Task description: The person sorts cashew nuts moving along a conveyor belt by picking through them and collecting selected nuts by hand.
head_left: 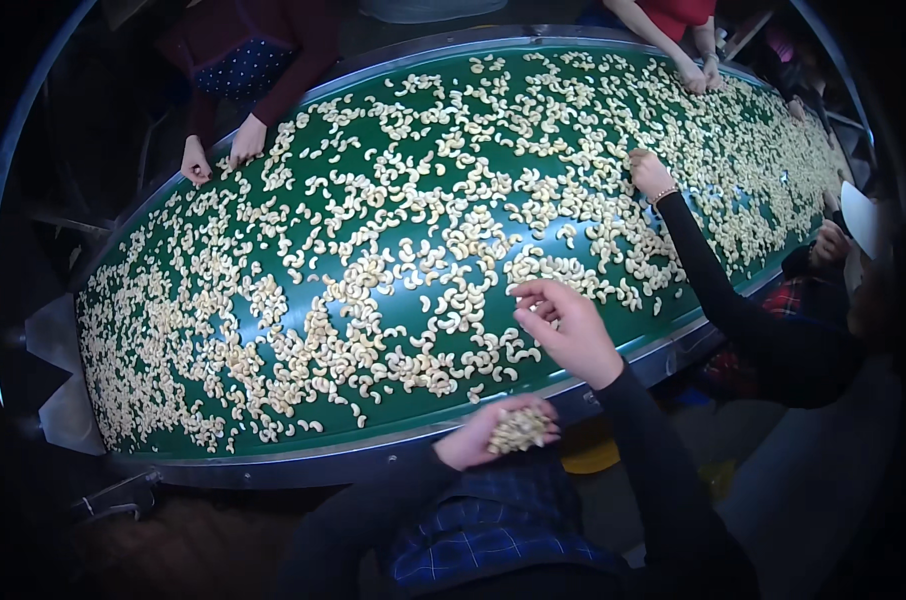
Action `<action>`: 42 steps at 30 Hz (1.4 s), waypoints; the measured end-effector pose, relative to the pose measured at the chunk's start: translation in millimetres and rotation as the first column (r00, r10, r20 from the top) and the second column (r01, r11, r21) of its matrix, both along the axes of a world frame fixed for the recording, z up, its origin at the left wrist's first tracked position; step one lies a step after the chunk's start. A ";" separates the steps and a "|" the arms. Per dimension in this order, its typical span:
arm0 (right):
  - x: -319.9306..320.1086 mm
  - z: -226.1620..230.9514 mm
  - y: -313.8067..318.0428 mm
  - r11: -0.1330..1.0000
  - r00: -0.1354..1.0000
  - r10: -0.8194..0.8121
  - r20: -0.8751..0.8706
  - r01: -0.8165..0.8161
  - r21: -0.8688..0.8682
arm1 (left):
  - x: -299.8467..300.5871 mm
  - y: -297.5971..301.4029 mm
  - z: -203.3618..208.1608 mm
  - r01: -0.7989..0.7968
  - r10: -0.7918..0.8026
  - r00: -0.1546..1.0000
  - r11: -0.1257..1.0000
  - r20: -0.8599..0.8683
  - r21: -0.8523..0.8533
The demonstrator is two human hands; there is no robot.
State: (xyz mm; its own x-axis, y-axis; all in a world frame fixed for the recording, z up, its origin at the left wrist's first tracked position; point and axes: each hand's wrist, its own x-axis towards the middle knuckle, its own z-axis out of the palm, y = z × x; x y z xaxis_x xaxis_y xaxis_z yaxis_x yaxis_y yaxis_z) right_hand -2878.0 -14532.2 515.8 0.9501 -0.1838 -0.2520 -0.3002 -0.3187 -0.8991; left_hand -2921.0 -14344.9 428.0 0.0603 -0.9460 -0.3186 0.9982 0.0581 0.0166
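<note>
Pale cashew nuts point(463, 295) lie scattered and clustered over a green conveyor belt point(353, 425). My left hand point(470, 440) is cupped, palm up, just outside the belt's near rail, and its fingers curl round a heap of cashew pieces point(521, 430). Over the near part of the belt is my right hand point(578, 338), with thumb and forefinger apart and nothing visible between them. Cashews lie on the belt just beyond its fingertips.
A metal rail point(343, 465) edges the belt on the near side. A co-worker's arm point(708, 255) reaches across from the right, its hand over the nuts. Other people's hands point(248, 140) work at the far edge. Metal deflectors point(68, 415) stand at the left end.
</note>
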 end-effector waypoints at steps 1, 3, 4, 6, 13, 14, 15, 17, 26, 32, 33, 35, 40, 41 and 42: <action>-3.1 2.2 -12.9 0.999 1.000 -0.004 -0.004 0.004 -0.035 | -22.5 -30.8 1.1 0.085 -0.091 0.995 0.985 -0.033 -0.153; -10.0 3.3 -38.8 0.996 0.998 0.002 -0.057 -0.007 -0.085 | -65.4 -84.0 5.5 0.273 -0.264 0.937 0.962 0.231 -0.010; -16.8 -1.9 -51.1 0.996 0.998 -0.007 -0.062 0.001 -0.092 | -60.9 -95.1 18.8 0.281 -0.270 0.936 0.959 0.228 -0.019; -29.2 -14.6 -72.7 0.976 0.981 0.106 -0.163 -0.134 -0.174 | -47.1 -114.3 41.3 0.572 -0.728 0.591 0.682 0.347 0.455; 1.7 -98.3 -47.2 0.993 0.993 -0.108 -0.050 0.106 -0.046 | 40.9 -40.1 2.8 0.283 -0.535 0.651 0.829 0.539 0.483; 12.3 -98.6 -41.6 0.966 0.984 -0.115 0.132 0.142 -0.217 | 61.6 -43.8 12.8 0.167 -0.547 0.620 0.792 0.562 0.587; 20.3 -113.7 -35.7 0.925 0.975 -0.081 0.207 0.151 -0.349 | 79.4 -45.8 19.4 -0.015 -0.525 0.564 0.766 0.638 0.643; 32.6 -127.9 -30.2 0.867 0.958 -0.029 0.286 0.166 -0.470 | 103.7 -54.1 6.8 -0.439 -0.366 0.455 0.701 0.812 0.562; 36.6 -111.0 -73.5 0.629 0.929 -0.074 -0.364 0.326 0.706 | 134.6 -95.8 -28.0 -0.737 -0.645 -0.430 0.655 0.631 0.168; 100.7 -121.9 -57.3 0.966 0.963 0.170 0.208 -0.121 -0.228 | 102.3 -98.1 -22.2 -0.714 -0.645 -0.205 0.613 0.737 0.338; 105.8 -134.9 -50.3 0.930 0.960 0.213 0.181 -0.142 -0.340 | 100.1 -101.1 -17.7 -0.678 -0.626 0.037 0.557 0.779 0.480; 115.5 -139.2 -31.8 0.919 0.968 0.209 0.142 -0.145 -0.368 | 105.5 -84.1 -22.7 -0.712 -0.397 0.285 0.522 0.873 0.470; 114.5 -145.8 -27.4 0.881 0.959 0.245 0.140 -0.160 -0.445 | 155.7 -70.9 -17.5 -0.873 -0.451 0.159 0.352 0.878 0.339; 115.8 -147.0 -21.4 0.893 0.955 0.260 0.142 -0.182 -0.411 | 165.8 -67.6 -13.1 -0.911 -0.569 0.048 0.312 0.821 0.270; 116.7 -146.2 -22.5 0.901 0.953 0.270 0.140 -0.199 -0.385 | 174.8 -69.3 -14.2 -0.937 -0.669 -0.058 0.293 0.741 0.191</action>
